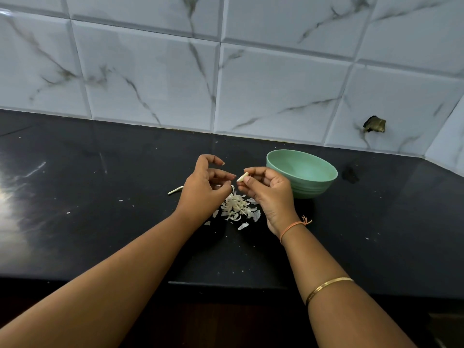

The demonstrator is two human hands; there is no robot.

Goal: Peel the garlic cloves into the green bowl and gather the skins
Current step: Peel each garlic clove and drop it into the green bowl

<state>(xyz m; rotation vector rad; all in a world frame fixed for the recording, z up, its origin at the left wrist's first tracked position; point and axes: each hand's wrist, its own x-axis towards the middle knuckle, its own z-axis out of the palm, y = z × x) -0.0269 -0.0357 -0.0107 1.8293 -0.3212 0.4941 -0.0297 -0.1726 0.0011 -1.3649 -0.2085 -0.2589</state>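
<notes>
Step in hand: peeling, with one clove being worked over the bench [100,222].

Right hand [271,194]: thumb and forefinger pinched a pale garlic clove [242,177] by its lower end, the other fingers [253,194] curled beneath. The clove was held in the air, just left of the green bowl [311,187] and above the heap of skins [238,207].

Left hand [203,192]: fingers loosely curled, their tips close to the clove's free end but not plainly touching it. A whitish scrap showed near the thumb. Could not tell whether it was pinched or lay on the heap behind.

The clove looked bare on its visible face, so it was judged nearly or wholly peeled. No cloves could be made out in the visible part of the bowl's inside, and the near wall hid the bottom.

The skins lay loosely heaped between the wrists, with stray flakes around. A stalk piece [175,190] lay apart to the left.

Next move, as judged: check the hidden face for clinging skin, strip any off, then carry the clove a short way right and drop it over the rim. Gathering the skins was not yet begun.
</notes>
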